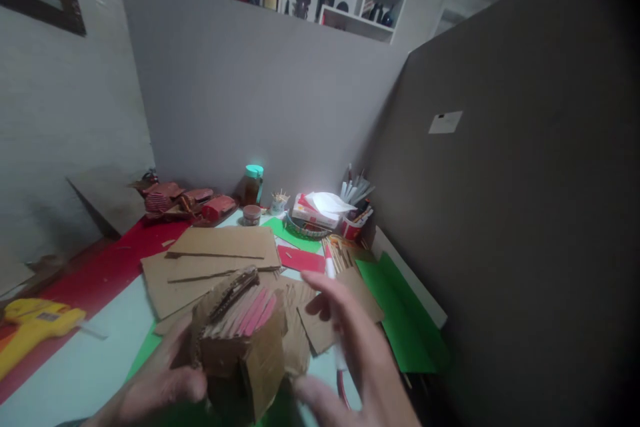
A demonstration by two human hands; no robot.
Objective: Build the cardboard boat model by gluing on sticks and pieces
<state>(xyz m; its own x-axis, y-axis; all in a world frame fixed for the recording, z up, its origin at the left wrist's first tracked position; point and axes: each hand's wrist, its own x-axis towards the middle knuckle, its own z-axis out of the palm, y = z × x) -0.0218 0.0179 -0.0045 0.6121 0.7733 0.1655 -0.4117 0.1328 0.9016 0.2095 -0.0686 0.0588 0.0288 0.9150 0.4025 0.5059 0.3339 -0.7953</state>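
A small box built of brown cardboard (225,353) is held up in front of me, low in the head view. Strips of cardboard and a few pink pieces (260,312) stand packed in its top. My left hand (160,380) grips the box at its left side, thumb against the front. To the right, my right hand (350,353) is apart from the box, slightly blurred, with thumb and fingers spread and nothing between them. Behind the box lie flat cardboard sheets (215,240).
A yellow glue gun (45,320) lies at the left on a red strip. Green sheets (400,313) lie at the right beside a dark partition (525,180). Along the back stand a jar with a turquoise lid (253,185), a toothpick cup (279,202) and a tissue box (315,210).
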